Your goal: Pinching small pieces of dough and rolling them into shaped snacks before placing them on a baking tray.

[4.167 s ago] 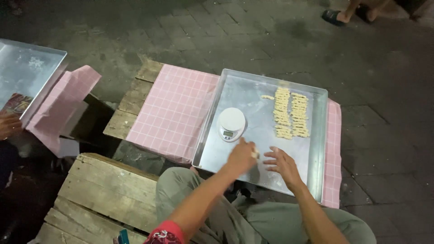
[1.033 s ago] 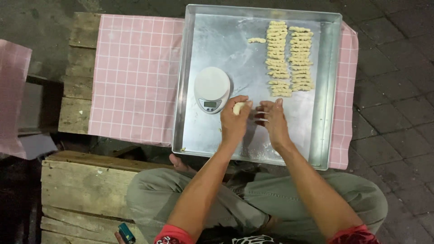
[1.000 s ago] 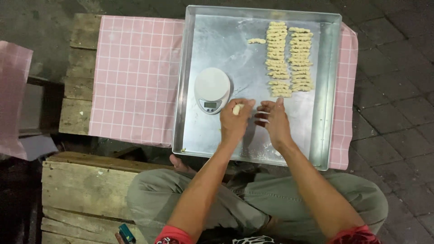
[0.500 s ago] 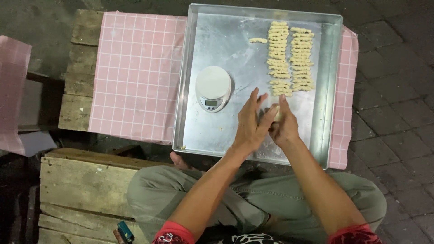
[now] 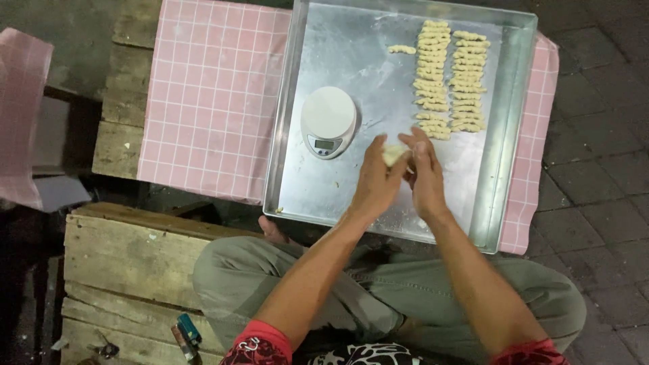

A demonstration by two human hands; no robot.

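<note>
My left hand and my right hand meet over a large metal tray, with a small pale lump of dough pinched between the fingers of both. Just left of the hands on the tray stands a round white kitchen scale. Beyond the hands lie two columns of shaped dough pieces, and a single piece rests apart to their left.
The tray rests on a pink checked cloth over a wooden pallet. Another pallet lies at my left knee with a lighter on it. A second pink cloth is far left. Paved ground is to the right.
My hands came together around the dough lump and shifted slightly right, closer to the near end of the dough columns. The view tilted closer over the tray.
</note>
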